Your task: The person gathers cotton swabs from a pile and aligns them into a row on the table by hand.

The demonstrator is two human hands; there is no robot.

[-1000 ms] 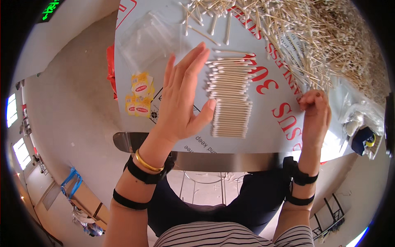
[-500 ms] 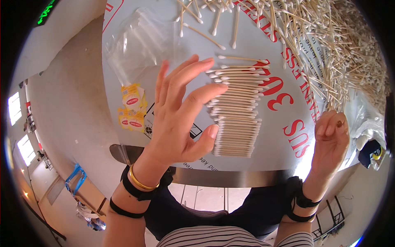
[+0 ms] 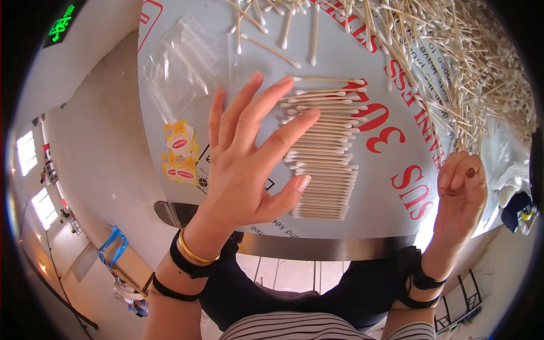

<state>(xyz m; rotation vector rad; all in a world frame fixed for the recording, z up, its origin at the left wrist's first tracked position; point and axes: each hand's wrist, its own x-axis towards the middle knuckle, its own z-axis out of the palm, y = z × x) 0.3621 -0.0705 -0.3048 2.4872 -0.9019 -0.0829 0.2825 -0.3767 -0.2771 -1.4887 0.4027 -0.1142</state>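
Observation:
A neat column of cotton swabs with wooden sticks lies side by side on the table, its far end looser than its near end. Over the column's left ends is my left hand, open, fingers spread, thumb and index finger apart. My right hand is at the right, fingers curled closed, beside the near edge of a big heap of loose swabs. A dark spot shows on one of its fingers. What those fingers hold, if anything, is hidden.
Clear plastic bags and small yellow-and-white labels lie left of my left hand. Several stray swabs are scattered at the far side. The table's metal front edge curves before my lap. Crumpled clear plastic sits at the right.
My left hand's thumb and index finger have stretched slightly to the right over the column. My right hand stays curled near the heap. The whole view has shifted a little.

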